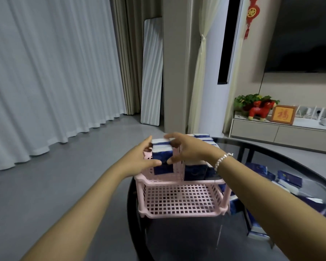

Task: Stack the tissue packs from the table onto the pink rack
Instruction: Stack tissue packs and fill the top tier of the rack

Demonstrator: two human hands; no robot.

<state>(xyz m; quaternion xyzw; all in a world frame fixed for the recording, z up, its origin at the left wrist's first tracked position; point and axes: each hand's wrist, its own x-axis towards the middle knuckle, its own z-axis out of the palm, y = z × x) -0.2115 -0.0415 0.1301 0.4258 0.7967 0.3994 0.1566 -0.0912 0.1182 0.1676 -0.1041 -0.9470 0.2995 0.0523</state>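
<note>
Two bare forearms reach out from the lower edge of the head view over a round, glossy black table (177, 240). On it stands a pink rack (179, 200) of perforated plastic, two tiers of square-holed grid with rounded corner posts; the lower shelf shows only bare grid. At the left end of the upper tier, the left hand (139, 159) and the right hand (188, 149), a beaded bracelet (223, 160) on its wrist, close from either side on a small stack of blue-and-white tissue packs (162, 157), fingers curled over the top and both thumbs pressed to the near face. More packs (196, 171) stand upright, close together, in the right part of the same tier. Loose packs (288, 178) lie jumbled on the table to the right, some behind the right arm; their exact number is hard to make out through the blur. Behind, pleated white curtains (51, 72) fall to a grey floor.
</note>
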